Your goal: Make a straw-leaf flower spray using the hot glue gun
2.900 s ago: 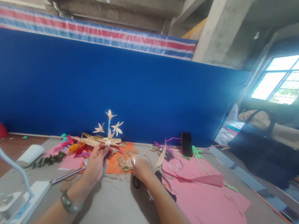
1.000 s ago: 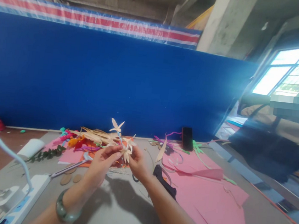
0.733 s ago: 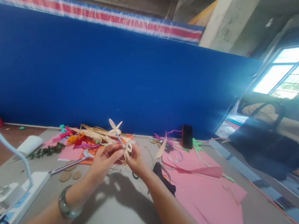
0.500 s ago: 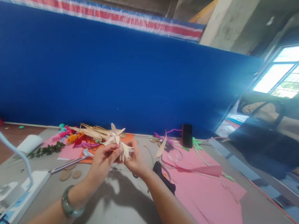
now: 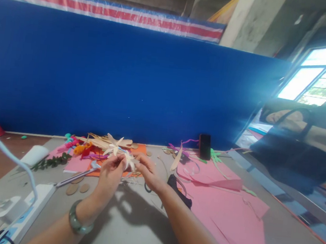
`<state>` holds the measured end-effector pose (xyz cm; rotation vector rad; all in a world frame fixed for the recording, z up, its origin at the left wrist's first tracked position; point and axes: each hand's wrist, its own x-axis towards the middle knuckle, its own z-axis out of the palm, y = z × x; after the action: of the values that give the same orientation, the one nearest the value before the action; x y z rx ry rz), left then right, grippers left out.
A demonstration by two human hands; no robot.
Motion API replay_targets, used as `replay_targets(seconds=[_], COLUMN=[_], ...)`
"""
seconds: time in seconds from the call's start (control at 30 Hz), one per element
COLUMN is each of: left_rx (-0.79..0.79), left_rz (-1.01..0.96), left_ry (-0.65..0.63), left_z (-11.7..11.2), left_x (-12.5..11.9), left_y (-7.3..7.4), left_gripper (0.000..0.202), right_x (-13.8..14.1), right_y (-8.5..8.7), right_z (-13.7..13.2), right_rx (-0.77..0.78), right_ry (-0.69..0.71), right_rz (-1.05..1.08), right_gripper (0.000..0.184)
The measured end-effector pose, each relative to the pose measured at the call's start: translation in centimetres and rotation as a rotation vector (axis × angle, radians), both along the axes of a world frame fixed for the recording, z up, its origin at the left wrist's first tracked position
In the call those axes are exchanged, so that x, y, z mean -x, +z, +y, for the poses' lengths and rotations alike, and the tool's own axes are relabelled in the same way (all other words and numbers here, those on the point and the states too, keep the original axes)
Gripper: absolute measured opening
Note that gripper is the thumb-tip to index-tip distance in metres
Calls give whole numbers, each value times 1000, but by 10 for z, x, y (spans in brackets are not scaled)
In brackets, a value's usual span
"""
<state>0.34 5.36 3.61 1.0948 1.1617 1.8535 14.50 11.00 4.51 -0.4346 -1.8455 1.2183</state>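
Pale petalled flowers, which look made of dried husk, are between my two hands. My left hand (image 5: 113,171) is closed, its fingertips pinching the lower flower (image 5: 129,162) from the left. From the right, my right hand (image 5: 148,171) has thumb and fingers closed on that flower's petals. A second star-shaped flower (image 5: 116,145) stands just above my left fingers; whether it is joined to the lower one I cannot tell. Behind the hands lie dried husk strips (image 5: 97,141) and an orange sheet (image 5: 141,149). A bangle is on my left wrist.
Left are a power strip (image 5: 29,211), white roll (image 5: 34,156), leafy sprig (image 5: 52,161), long thin tool (image 5: 71,178) and wooden discs (image 5: 72,189). Right are a black tool (image 5: 179,191), pink sheets (image 5: 228,222) and an upright phone (image 5: 205,146). A blue panel (image 5: 132,80) stands behind.
The upper flower has moved left and slightly down, and the lower flower has shifted left and up between the hands. My right fingers have changed their position on the petals.
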Motion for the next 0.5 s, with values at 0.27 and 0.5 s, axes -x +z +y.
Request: replay_targets(seconds=[0.27,0.5], left_rx=[-17,91], left_rz=[-205,-304], left_ry=[-152,-172], left_z=[5,0], left_x=[-3,-6], left_y=[1,15], left_gripper=[22,32], right_x=[5,11], right_y=[-2,-2], right_z=[-1,-1], right_rx=[22,92], right_ry=[-72,-73], right_rz=[-39,-3], right_gripper=[27,28])
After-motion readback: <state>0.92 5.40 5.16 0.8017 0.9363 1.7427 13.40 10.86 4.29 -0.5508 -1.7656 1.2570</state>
